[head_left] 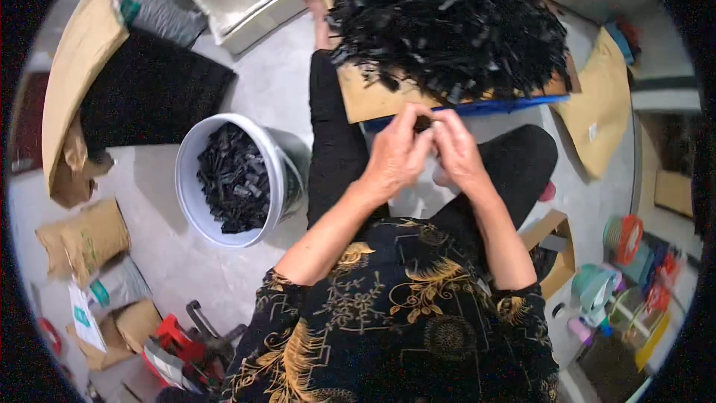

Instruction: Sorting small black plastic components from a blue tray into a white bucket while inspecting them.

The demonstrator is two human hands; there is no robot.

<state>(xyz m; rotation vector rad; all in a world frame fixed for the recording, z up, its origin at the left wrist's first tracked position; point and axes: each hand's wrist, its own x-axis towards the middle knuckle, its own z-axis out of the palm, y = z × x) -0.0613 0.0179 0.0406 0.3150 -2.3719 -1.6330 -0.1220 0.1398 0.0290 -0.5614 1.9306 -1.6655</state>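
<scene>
Small dark piece point(424, 124) sits between the fingertips of the left hand point(395, 154) and right hand point(458, 152), just near of the black heap point(447, 33) on its cardboard sheet point(364, 98). Both hands appear closed on it in a fingertip pinch, thumbs and fingers drawn in.

Handling, judged by eye: very light; probably stiff, plastic-like, perhaps slick given the glints on the heap. Thin parts could snap if bent. Best hold: opposite edges, tips only.

Direction: fingers cover most of it; long axis and pointing end cannot be told. Loose strips in the heap lie every way. Left, white bucket point(188, 195) holds similar black pieces point(233, 179), also jumbled.
</scene>
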